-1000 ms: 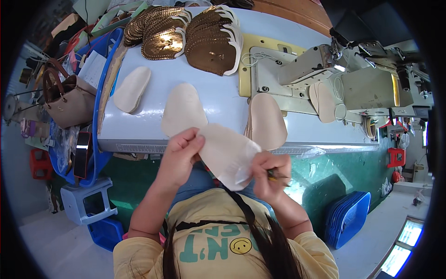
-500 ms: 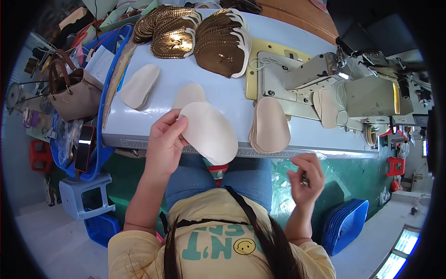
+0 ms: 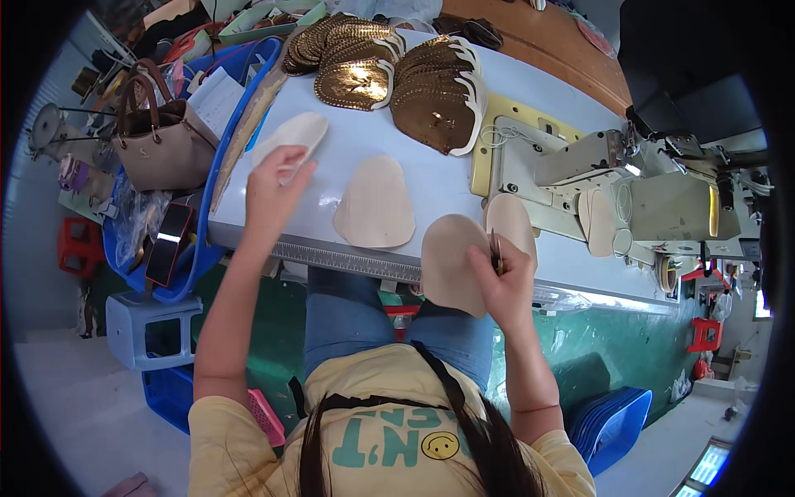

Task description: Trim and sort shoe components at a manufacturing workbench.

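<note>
My right hand (image 3: 508, 286) grips a beige insole-shaped piece (image 3: 451, 263) by its right side, at the front edge of the table. A small dark metal tool, perhaps thread snips (image 3: 496, 248), sticks up from the same hand. At the left, my left hand (image 3: 277, 186) reaches to a pale insole-shaped piece (image 3: 300, 132), thumb and fingers apart at its lower end. Between the hands another beige piece (image 3: 374, 203) lies flat on the table. Behind my right hand rests a further beige piece (image 3: 510, 219), partly covered by the hand and the held piece.
Bronze, shiny shoe uppers (image 3: 439, 99) with white edging are fanned at the back. A sewing machine (image 3: 580, 161) stands on the right, with more insole pieces (image 3: 595, 222) beside it. To the left, a blue basin (image 3: 217, 149) holds a handbag (image 3: 166, 149) and a phone (image 3: 170, 236).
The insole piece held in my left hand has passed to my right hand, which has risen to the table edge. My left hand has moved up and left to the pale piece.
</note>
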